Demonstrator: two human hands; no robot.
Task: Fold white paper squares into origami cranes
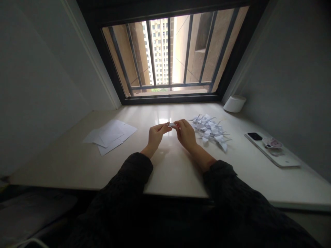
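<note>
Folded white paper piece (172, 124), small, pinched between fingertips of left hand (156, 135) and right hand (186, 134) above desk (176, 179) centre; paper cranes (209, 129) heaped just right, loose white sheets (110, 136) toward left edge.

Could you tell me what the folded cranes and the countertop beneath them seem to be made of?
The folded cranes look like thin, matte white paper, judging by their sharp creases. The countertop seems to be polished stone or something similar, since its glossy surface reflects the window.
</note>
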